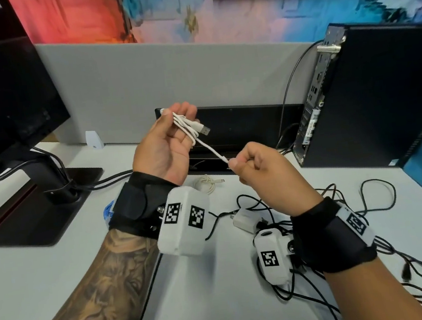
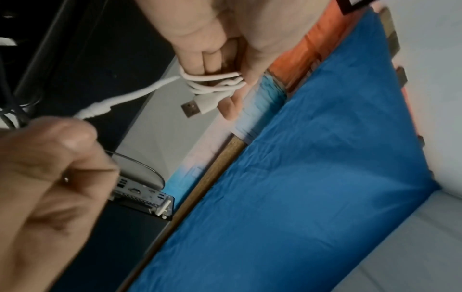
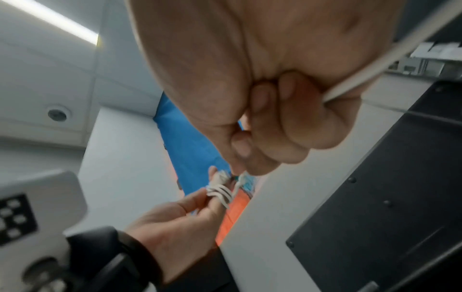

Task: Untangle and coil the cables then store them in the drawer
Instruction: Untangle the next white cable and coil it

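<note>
My left hand is raised palm up above the desk, and a white USB cable is wound in several loops around its fingers, the USB plug sticking out to the right. A short taut strand runs down to my right hand, which pinches the cable's other end in a fist. The left wrist view shows the same loops and plug. A coiled white cable lies on the desk below. A tangle of black cables lies under my right wrist.
A white charger block sits among the black cables. A black computer tower stands at the right, a monitor stand at the left, a grey partition behind. The white desk stretches toward me. No drawer is in view.
</note>
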The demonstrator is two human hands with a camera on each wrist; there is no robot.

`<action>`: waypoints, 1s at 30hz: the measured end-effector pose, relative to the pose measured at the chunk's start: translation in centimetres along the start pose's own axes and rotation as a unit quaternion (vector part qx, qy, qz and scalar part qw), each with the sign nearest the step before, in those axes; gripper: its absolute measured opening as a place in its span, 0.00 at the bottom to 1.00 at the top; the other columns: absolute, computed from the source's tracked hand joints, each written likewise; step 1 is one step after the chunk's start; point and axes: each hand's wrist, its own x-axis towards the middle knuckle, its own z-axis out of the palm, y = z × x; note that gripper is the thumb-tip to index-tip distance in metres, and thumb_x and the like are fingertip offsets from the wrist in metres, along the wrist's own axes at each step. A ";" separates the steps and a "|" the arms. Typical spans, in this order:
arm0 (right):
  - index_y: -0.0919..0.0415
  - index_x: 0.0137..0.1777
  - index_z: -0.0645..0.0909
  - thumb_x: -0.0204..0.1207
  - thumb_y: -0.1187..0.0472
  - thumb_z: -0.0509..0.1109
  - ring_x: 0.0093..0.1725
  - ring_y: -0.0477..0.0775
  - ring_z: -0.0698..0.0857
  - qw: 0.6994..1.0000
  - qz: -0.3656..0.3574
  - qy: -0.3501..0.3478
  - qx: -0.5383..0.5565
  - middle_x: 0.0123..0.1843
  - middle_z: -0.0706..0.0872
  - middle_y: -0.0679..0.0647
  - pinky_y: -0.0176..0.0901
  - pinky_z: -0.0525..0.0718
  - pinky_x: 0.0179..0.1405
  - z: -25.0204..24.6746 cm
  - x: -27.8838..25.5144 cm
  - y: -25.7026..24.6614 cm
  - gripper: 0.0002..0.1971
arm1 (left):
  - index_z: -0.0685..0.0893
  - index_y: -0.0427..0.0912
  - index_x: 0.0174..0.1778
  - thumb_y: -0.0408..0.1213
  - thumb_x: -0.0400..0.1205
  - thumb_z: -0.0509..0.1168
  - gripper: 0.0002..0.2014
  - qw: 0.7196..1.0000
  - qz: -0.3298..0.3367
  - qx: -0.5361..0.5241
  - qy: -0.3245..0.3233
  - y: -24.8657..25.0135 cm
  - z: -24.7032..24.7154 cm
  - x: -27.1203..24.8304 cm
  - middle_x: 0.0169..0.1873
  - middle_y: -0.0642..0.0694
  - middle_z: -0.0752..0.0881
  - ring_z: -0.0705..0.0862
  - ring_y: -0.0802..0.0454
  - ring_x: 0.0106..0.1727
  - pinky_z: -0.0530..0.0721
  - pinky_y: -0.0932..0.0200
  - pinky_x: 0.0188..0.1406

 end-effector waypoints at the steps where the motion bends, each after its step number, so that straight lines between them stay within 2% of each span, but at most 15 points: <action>1: 0.59 0.45 0.80 0.86 0.52 0.67 0.40 0.62 0.83 1.000 -0.005 -0.005 -0.003 0.32 0.78 0.50 0.44 0.84 0.44 0.0 -0.1 -0.4 0.12 | 0.82 0.33 0.58 0.33 0.89 0.58 0.10 1.000 0.011 0.028 0.003 -0.1 -0.1 -0.1 0.45 0.42 0.93 0.92 0.48 0.50 0.89 0.52 0.55; 3: 0.59 0.44 0.80 0.86 0.50 0.67 0.33 0.55 0.78 0.999 -0.031 -0.014 -0.026 0.33 0.78 0.50 0.42 0.78 0.36 0.2 -0.5 -1.1 0.14 | 0.84 0.36 0.57 0.33 0.89 0.60 0.09 0.984 0.069 0.162 0.000 -0.8 -0.2 -0.6 0.46 0.42 0.93 0.92 0.46 0.52 0.89 0.54 0.54; 4: 0.59 0.44 0.81 0.86 0.49 0.67 0.30 0.48 0.74 0.998 -0.046 -0.014 -0.039 0.31 0.77 0.47 0.40 0.75 0.33 0.1 -0.7 -1.4 0.14 | 0.86 0.38 0.56 0.33 0.88 0.61 0.09 0.962 0.108 0.252 -0.013 -1.2 -0.4 -0.8 0.47 0.42 0.93 0.92 0.45 0.52 0.89 0.53 0.54; 5: 0.58 0.44 0.82 0.85 0.50 0.68 0.28 0.43 0.72 0.997 -0.060 -0.010 -0.044 0.29 0.76 0.43 0.36 0.73 0.32 -0.1 -0.9 -1.6 0.13 | 0.88 0.39 0.55 0.33 0.88 0.62 0.09 0.928 0.143 0.342 -0.038 -1.6 -0.4 -1.0 0.46 0.42 0.92 0.92 0.46 0.50 0.89 0.53 0.53; 7: 0.55 0.45 0.86 0.84 0.56 0.71 0.29 0.37 0.76 0.996 -0.088 0.004 -0.022 0.27 0.79 0.35 0.27 0.72 0.33 -1.1 -1.2 -2.1 0.07 | 0.90 0.41 0.51 0.32 0.87 0.63 0.09 0.855 0.166 0.480 -0.104 -2.0 -0.6 -1.4 0.42 0.43 0.92 0.91 0.52 0.43 0.88 0.56 0.48; 9: 0.57 0.46 0.88 0.83 0.63 0.71 0.33 0.33 0.82 0.992 -0.122 0.038 -0.009 0.31 0.84 0.30 0.23 0.74 0.37 -2.3 -1.4 -2.3 0.06 | 0.90 0.40 0.47 0.34 0.88 0.61 0.12 0.809 0.112 0.549 -0.179 -1.9 -0.4 -1.8 0.37 0.44 0.89 0.87 0.54 0.36 0.86 0.55 0.42; 11: 0.58 0.46 0.89 0.83 0.65 0.70 0.38 0.34 0.86 0.987 -0.143 0.077 -0.014 0.35 0.89 0.39 0.23 0.76 0.40 -3.2 -1.3 -2.1 0.07 | 0.88 0.37 0.44 0.37 0.90 0.56 0.17 0.795 0.004 0.543 -0.270 -1.9 -0.1 -2.2 0.32 0.43 0.85 0.83 0.51 0.33 0.84 0.49 0.44; 13: 0.57 0.49 0.90 0.84 0.63 0.70 0.43 0.38 0.88 0.984 -0.141 0.105 -0.006 0.40 0.91 0.45 0.26 0.80 0.44 -3.4 -0.9 -1.5 0.07 | 0.85 0.32 0.43 0.35 0.88 0.52 0.18 0.812 -0.097 0.477 -0.323 -1.8 0.4 -2.5 0.30 0.42 0.80 0.77 0.49 0.30 0.81 0.48 0.45; 15: 0.55 0.52 0.91 0.86 0.61 0.70 0.45 0.39 0.88 0.986 -0.126 0.108 0.018 0.43 0.91 0.42 0.28 0.82 0.46 -3.1 -0.4 -0.6 0.08 | 0.82 0.32 0.40 0.32 0.87 0.50 0.17 0.851 -0.159 0.375 -0.331 -1.5 0.6 -2.6 0.28 0.44 0.74 0.70 0.49 0.28 0.79 0.50 0.43; 16: 0.55 0.53 0.91 0.87 0.61 0.68 0.42 0.38 0.87 0.988 -0.120 0.098 0.023 0.40 0.90 0.39 0.27 0.81 0.44 -2.8 -0.2 -0.2 0.09 | 0.81 0.33 0.40 0.32 0.87 0.49 0.17 0.876 -0.178 0.312 -0.323 -1.3 0.7 -2.5 0.28 0.45 0.72 0.69 0.50 0.28 0.78 0.51 0.43; 19: 0.52 0.55 0.91 0.88 0.57 0.65 0.29 0.39 0.76 0.995 -0.083 0.048 -0.007 0.29 0.80 0.41 0.27 0.74 0.31 -1.6 0.1 0.7 0.12 | 0.81 0.36 0.45 0.35 0.87 0.52 0.14 0.947 -0.184 0.087 -0.249 -0.1 0.7 -1.4 0.31 0.48 0.73 0.73 0.54 0.29 0.82 0.53 0.47; 21: 0.52 0.52 0.92 0.88 0.55 0.65 0.28 0.40 0.73 0.998 -0.062 0.009 -0.019 0.28 0.77 0.45 0.30 0.73 0.29 -1.0 0.0 0.7 0.12 | 0.82 0.36 0.50 0.35 0.87 0.51 0.14 0.971 -0.143 0.021 -0.189 0.7 0.1 -0.4 0.35 0.48 0.77 0.78 0.55 0.33 0.85 0.53 0.52; 24: 0.57 0.50 0.91 0.88 0.53 0.65 0.29 0.42 0.75 0.997 -0.058 -0.037 -0.035 0.29 0.79 0.47 0.42 0.79 0.32 -0.2 -0.1 0.2 0.14 | 0.81 0.33 0.57 0.34 0.89 0.53 0.13 0.988 -0.073 0.044 -0.129 0.6 -0.3 0.0 0.39 0.45 0.84 0.84 0.53 0.39 0.86 0.52 0.59; 26: 0.57 0.48 0.90 0.88 0.52 0.66 0.29 0.45 0.80 0.995 -0.048 -0.069 -0.046 0.30 0.85 0.48 0.51 0.87 0.38 0.0 -0.3 -0.2 0.14 | 0.82 0.32 0.59 0.34 0.90 0.55 0.12 0.992 -0.032 0.075 -0.101 0.0 -0.2 -0.1 0.41 0.44 0.89 0.88 0.52 0.43 0.86 0.51 0.60; 30: 0.56 0.45 0.88 0.87 0.53 0.67 0.28 0.47 0.86 0.991 -0.029 -0.120 -0.056 0.34 0.91 0.52 0.47 0.89 0.42 -0.7 -1.0 -0.8 0.13 | 0.84 0.35 0.58 0.33 0.89 0.58 0.11 0.976 0.034 0.198 -0.078 -0.6 -0.2 -0.4 0.46 0.43 0.92 0.91 0.48 0.51 0.87 0.55 0.56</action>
